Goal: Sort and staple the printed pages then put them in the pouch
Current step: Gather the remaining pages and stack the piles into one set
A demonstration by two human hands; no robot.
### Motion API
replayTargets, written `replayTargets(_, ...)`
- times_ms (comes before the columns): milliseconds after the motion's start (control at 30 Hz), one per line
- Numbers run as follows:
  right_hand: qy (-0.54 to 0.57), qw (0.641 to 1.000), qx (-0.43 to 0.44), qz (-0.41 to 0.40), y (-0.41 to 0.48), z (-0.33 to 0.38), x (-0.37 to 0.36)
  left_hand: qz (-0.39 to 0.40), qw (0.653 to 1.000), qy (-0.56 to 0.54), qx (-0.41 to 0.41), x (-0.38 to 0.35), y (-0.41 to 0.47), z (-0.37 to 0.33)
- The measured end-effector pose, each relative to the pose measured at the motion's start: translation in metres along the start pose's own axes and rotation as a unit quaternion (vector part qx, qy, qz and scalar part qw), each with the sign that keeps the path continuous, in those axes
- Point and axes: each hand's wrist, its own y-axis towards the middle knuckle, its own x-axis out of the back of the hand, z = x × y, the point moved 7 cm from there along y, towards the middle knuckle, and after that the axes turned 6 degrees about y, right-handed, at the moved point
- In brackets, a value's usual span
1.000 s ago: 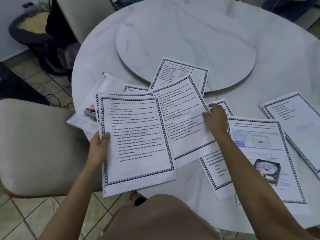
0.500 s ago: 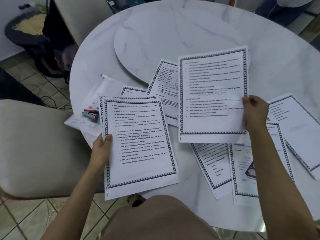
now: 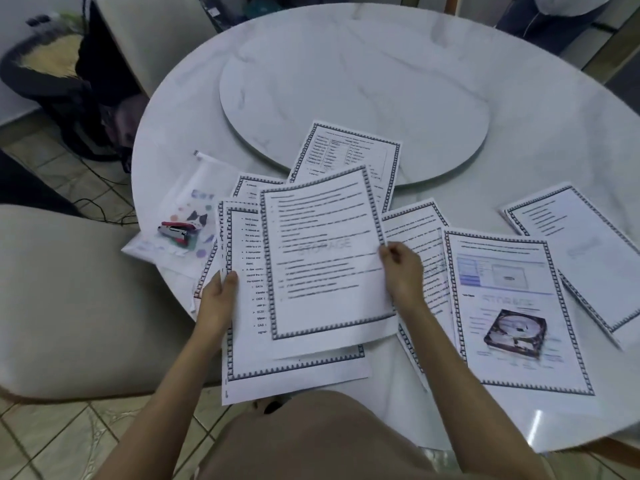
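Left hand (image 3: 218, 299) grips stack (image 3: 249, 344) by its left side, thumb on top, hanging off near edge of table (image 3: 536, 133). Right hand (image 3: 401, 268) pinches page (image 3: 325, 258) over stack, guessing next in order (text blurry). Stapler (image 3: 175, 232) parked on pouch (image 3: 194, 188), left edge, handy.

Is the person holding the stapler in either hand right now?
No, the stapler lies on or in the pouch; the left hand and right hand grip pages.
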Motion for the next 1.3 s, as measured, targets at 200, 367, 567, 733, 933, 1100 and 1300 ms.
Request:
replayTargets(200, -0.03, 0.995, 0.012, 0.091, -0.032, -0.009, -0.036, 0.021, 1.0, 0.011, -0.003, -0.007, 0.0, -0.003)
replayTargets(367, -0.021, 0.993, 0.006, 0.114, -0.032, -0.012, -0.03, 0.025, 0.999, 0.036, -0.014, -0.011, 0.001, -0.004)
replayTargets(567, 0.03, 0.999, -0.025, -0.011, 0.004, -0.02, 0.06, 0.017, 0.998, 0.051, -0.03, -0.011, 0.005, -0.006)
replayTargets(733, -0.07, 0.991, -0.013, -0.117, 0.03, -0.034, 0.156, 0.016, 0.998, 0.05, -0.046, -0.012, 0.004, -0.011)
replayTargets(933, -0.193, 0.967, -0.04, -0.159, 0.032, -0.048, 0.227, 0.001, 0.998, 0.043, -0.052, -0.012, 0.006, -0.016)
replayTargets(1100, -0.244, 0.952, -0.107, -0.154, 0.027, -0.079, 0.251, -0.011, 0.998, 0.032, -0.054, -0.008, 0.004, -0.021)
replayTargets(1300, -0.301, 0.923, -0.183, -0.152, 0.02, -0.094, 0.25, -0.018, 0.997, 0.024, -0.071, 0.013, 0.004, -0.033)
